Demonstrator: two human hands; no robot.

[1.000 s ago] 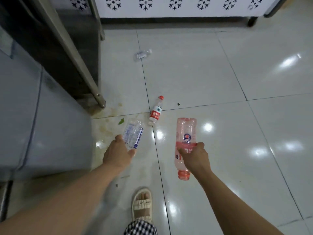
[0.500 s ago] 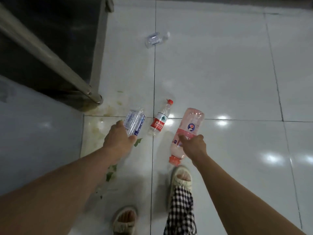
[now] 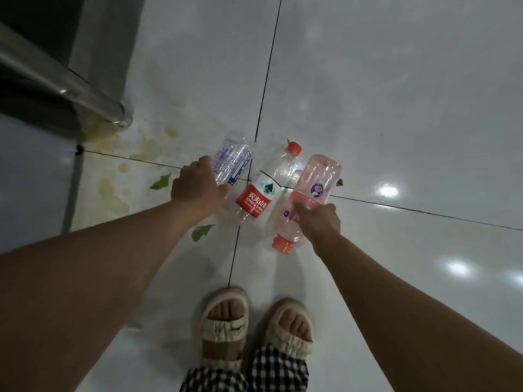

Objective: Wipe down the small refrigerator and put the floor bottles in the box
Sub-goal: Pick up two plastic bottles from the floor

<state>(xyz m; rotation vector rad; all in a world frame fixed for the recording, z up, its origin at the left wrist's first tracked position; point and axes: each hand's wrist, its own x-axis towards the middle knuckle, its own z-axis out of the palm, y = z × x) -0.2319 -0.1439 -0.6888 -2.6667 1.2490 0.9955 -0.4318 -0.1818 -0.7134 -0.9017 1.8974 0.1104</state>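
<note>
Both arms are bare, with no sleeves showing. The feet wear cream open-toed sandals [image 3: 223, 326] with ruched straps. Black-and-white checked trousers [image 3: 271, 372] reach down to the ankles.

Lying on the floor [image 3: 396, 94] between left hand [image 3: 198, 190] and right hand [image 3: 319, 222]: labelled bottle [image 3: 263, 190]. Below both hands, sandalled feet [image 3: 226, 326]. Left of left hand, leaf scrap [image 3: 160, 182].

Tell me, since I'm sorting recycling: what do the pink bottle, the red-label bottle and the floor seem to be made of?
Pink bottle: thin clear plastic, pink-tinted, glossy; the floor shows through it.
Red-label bottle: clear plastic, likely thin, with a glossy printed wrap and a red cap that looks plastic.
Floor: probably glazed ceramic tile; pale, shiny, with lamp reflections and dark grout lines.
</note>
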